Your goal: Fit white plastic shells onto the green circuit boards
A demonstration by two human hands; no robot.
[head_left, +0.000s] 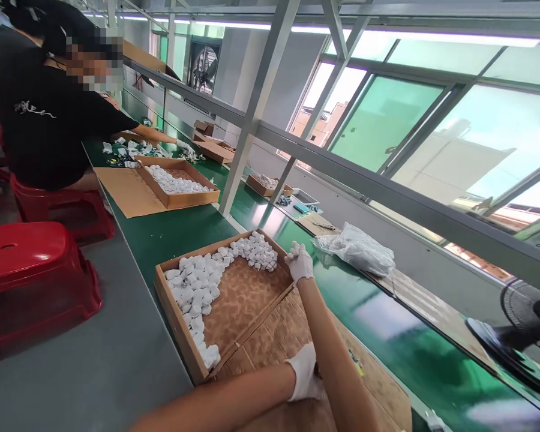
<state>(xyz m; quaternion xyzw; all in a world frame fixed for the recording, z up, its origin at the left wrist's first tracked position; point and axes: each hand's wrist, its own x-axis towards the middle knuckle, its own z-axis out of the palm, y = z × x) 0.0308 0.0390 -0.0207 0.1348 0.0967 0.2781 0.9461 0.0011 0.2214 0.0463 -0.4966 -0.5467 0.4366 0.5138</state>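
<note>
My right hand [300, 263], in a white glove, is at the right rim of a shallow cardboard box [178, 336]. Its fingers are bent and look closed on that rim. Many small white pieces [198, 282] lie heaped along the box's left and far sides, with brown cardboard bare in the middle. Lower down, my left hand [303, 373], also gloved in white, is over the brown sheet [270, 336] in front of the box. My right forearm crosses before it and hides its fingers. A small green and yellow piece [355, 363] lies just right of that forearm.
A co-worker in black [49, 120] reaches over the green bench at the far left. Near them stands another box [193, 201] of white pieces. A metal post [252, 120] rises from the bench. At right are a plastic bag [360, 249] and a fan [522, 324]. Red stools [31, 258] stand left.
</note>
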